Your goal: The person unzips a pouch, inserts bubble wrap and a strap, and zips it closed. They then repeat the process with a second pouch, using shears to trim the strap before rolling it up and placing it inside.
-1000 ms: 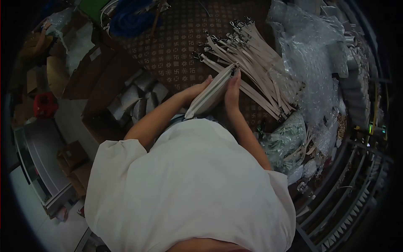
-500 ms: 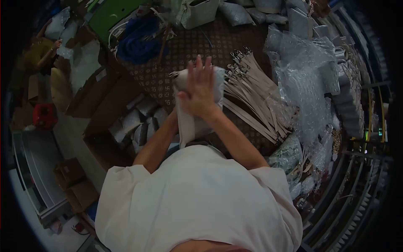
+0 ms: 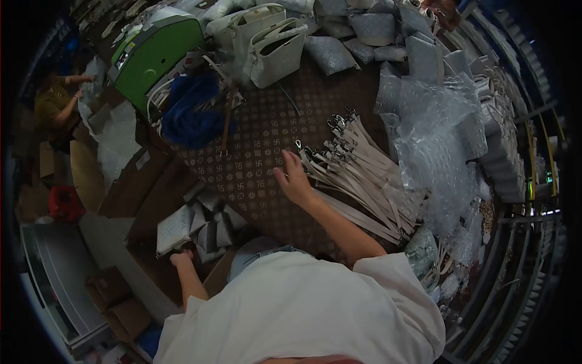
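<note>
At the lower left, my left hand (image 3: 182, 258) grips the near edge of a flat, whitish wrapped bag (image 3: 176, 229). The bag is tilted over an open cardboard box (image 3: 148, 209) that contains several similar wrapped packages (image 3: 209, 235). My right hand (image 3: 295, 182) hovers over the brown patterned table cover (image 3: 254, 176), fingers apart and holding nothing visible. Just right of it lies a fanned pile of cream bag straps (image 3: 370, 182) with metal clasps, one clasp near my fingertips.
White handbags (image 3: 276, 51) and silvery wrapped packages (image 3: 330, 54) line the table's back. Bubble wrap sheets (image 3: 433, 133) cover the right side. Blue cloth (image 3: 191, 112) lies beside a green case (image 3: 160, 57). Another person (image 3: 57, 106) handles clear wrapping at far left.
The wrapped bag has gone from in front of my chest to the box at lower left with my left hand. My right hand has come off it and is lower, beside the straps.
</note>
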A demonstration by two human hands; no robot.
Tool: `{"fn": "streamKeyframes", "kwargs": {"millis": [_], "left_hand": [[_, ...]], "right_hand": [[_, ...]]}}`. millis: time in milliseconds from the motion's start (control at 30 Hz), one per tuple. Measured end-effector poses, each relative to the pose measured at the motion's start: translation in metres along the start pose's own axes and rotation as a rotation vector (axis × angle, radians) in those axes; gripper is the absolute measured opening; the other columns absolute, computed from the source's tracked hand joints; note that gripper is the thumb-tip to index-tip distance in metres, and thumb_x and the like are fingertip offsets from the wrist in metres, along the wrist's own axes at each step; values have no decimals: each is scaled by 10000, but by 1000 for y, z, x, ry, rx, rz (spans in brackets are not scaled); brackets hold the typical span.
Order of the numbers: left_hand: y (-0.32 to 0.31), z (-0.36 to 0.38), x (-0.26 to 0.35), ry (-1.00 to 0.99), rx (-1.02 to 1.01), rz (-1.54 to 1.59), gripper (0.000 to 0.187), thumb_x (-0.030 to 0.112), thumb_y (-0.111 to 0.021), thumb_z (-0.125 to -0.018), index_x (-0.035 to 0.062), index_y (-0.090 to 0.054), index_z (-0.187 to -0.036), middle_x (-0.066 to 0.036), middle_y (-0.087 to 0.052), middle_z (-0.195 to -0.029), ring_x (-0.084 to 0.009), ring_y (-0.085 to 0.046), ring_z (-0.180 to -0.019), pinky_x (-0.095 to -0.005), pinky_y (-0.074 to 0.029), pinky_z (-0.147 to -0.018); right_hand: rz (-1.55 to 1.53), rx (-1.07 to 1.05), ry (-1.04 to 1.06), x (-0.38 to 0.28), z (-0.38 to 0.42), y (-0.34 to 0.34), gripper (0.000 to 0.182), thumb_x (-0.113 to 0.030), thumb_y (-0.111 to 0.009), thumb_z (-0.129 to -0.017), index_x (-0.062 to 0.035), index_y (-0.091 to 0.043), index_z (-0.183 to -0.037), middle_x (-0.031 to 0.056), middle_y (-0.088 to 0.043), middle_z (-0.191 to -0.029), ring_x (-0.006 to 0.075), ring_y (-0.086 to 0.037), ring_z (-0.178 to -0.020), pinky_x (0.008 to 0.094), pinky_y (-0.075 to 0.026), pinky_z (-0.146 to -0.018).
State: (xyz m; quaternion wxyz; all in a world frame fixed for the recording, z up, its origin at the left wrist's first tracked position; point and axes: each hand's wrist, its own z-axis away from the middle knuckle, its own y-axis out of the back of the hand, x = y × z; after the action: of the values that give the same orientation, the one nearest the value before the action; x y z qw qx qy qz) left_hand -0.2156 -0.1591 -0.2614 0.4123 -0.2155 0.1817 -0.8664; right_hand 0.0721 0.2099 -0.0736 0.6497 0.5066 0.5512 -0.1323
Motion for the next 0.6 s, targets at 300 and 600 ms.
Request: {"fn": "streamKeyframes", "kwargs": {"millis": [300,600], "left_hand": [[-198,77,-272,-1491,-692,-1741,421,203,-512,-841,30,-421,-1213,-201,-339,-1261,-363,-326,-1157,-457,-272,-957],[-209,78,-345,-1591,-476,-2427,490,338,-408,-878,99,-355,-1303,-203,-165,-1393,-392,-145,-1280,-550,-162,-1004]], "right_hand": [[-107,323,-401,181,-149,94,463,-325,-536,-863,7,-429,-1166,83,-560,-935,141,-543,-801,274,-462,-667],[-896,565,-695,229,-353,153,554,-456,-652,-744,-18,-510,-1051,84,-558,-938,196,-545,-783,336,-462,-632]]}}
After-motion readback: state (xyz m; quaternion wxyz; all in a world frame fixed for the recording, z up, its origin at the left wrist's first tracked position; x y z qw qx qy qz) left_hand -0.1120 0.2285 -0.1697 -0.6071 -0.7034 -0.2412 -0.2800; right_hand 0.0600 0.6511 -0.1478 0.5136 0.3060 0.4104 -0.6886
